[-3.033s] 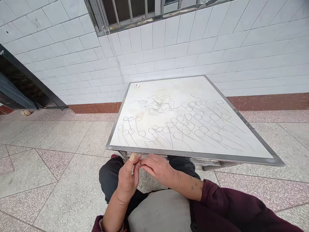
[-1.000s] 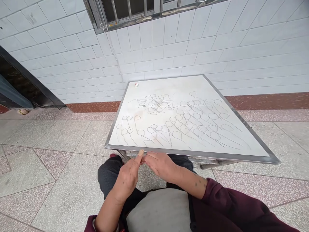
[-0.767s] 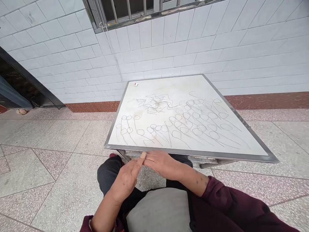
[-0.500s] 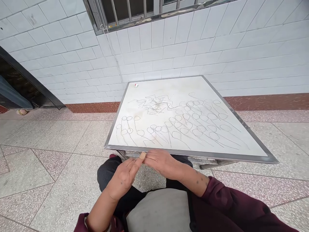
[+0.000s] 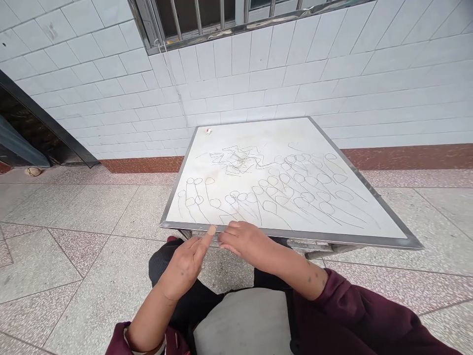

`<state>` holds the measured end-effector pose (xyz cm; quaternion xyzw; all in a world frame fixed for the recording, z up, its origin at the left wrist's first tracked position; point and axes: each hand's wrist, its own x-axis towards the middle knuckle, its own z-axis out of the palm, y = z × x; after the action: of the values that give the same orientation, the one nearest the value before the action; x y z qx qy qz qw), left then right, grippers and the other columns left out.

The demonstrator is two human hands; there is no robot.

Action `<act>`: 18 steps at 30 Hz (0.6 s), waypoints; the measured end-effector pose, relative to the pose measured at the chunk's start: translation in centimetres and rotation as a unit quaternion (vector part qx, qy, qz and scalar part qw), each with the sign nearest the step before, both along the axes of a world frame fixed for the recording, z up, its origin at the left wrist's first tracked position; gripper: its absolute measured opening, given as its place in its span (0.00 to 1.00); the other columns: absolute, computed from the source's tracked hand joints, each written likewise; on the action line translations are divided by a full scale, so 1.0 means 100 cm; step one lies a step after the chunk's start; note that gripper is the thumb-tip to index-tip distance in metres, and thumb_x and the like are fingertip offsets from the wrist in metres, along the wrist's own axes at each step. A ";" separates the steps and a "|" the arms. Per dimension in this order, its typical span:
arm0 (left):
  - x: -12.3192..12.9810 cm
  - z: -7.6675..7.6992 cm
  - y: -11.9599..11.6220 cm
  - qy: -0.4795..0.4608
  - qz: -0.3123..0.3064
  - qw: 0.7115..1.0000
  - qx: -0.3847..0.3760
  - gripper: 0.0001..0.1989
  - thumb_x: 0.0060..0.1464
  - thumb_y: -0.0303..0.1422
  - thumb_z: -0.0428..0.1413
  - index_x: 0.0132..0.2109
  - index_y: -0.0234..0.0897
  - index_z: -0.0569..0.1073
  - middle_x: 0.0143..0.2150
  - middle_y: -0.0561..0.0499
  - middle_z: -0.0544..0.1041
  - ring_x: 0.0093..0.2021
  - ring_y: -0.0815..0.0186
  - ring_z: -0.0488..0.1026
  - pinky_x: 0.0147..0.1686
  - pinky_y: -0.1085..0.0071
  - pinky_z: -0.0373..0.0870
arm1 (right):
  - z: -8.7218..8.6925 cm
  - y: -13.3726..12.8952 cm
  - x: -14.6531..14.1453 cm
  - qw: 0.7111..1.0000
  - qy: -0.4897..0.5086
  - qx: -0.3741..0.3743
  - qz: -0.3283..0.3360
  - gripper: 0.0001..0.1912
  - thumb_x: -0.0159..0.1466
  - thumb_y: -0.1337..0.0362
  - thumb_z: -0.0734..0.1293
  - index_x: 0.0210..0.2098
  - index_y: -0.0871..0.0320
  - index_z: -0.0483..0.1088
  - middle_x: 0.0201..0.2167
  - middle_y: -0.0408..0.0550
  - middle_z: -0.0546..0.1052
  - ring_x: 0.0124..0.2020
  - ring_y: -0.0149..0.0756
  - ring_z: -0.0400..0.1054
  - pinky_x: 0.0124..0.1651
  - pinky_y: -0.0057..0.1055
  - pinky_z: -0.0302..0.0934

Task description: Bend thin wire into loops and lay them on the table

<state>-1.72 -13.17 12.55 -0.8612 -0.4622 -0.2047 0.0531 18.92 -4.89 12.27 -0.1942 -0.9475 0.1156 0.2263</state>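
A white board-like tabletop with a grey metal rim is covered with thin dark loops and scribbled lines. At its near edge, my left hand has its thumb stretched along the rim, with a tan patch on the thumb tip; its other fingers are mostly hidden beneath. Just right of it, my right hand rests at the same edge, fingers bent and pointing left, the fingertips partly hidden. A small gap separates the two hands. A small white and red object lies at the tabletop's far left corner.
Behind the table stands a white tiled wall with a barred window above. A dark doorway is at the left. Table legs and a bar show beneath the near edge, and my knees are under it.
My hands have moved apart slightly. The left one has shifted a little left, and the right one has risen a little over the rim, its fingers more bent.
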 end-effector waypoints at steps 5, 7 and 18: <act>0.006 0.000 -0.001 -0.009 -0.024 0.999 -0.035 0.31 0.63 0.20 0.39 0.69 0.36 0.40 0.40 0.46 0.75 0.38 0.64 0.71 0.39 0.64 0.73 | -0.011 -0.007 -0.008 0.999 0.007 0.024 0.038 0.08 0.66 0.73 0.59 0.41 0.58 0.67 0.31 0.47 0.74 0.33 0.36 0.64 0.35 0.32 0.60; 0.004 -0.001 -0.004 -0.012 -0.040 0.998 -0.040 0.31 0.63 0.20 0.39 0.69 0.37 0.41 0.44 0.45 0.75 0.44 0.63 0.72 0.43 0.63 0.72 | -0.017 -0.007 -0.007 0.998 0.018 0.027 0.055 0.11 0.65 0.76 0.58 0.40 0.57 0.67 0.31 0.46 0.74 0.33 0.35 0.64 0.35 0.32 0.60; 0.005 0.006 -0.002 0.041 -0.127 0.991 0.027 0.34 0.60 0.20 0.47 0.69 0.32 0.42 0.51 0.39 0.74 0.53 0.61 0.68 0.47 0.61 0.73 | -0.017 -0.018 -0.009 0.942 0.102 -0.320 0.015 0.05 0.68 0.70 0.55 0.40 0.54 0.57 0.22 0.35 0.69 0.22 0.28 0.66 0.29 0.24 0.59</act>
<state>-1.20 -13.41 13.17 -0.9189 -0.3406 -0.1866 0.0694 18.06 -6.73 10.52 -0.2299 -0.8351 0.4354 0.2454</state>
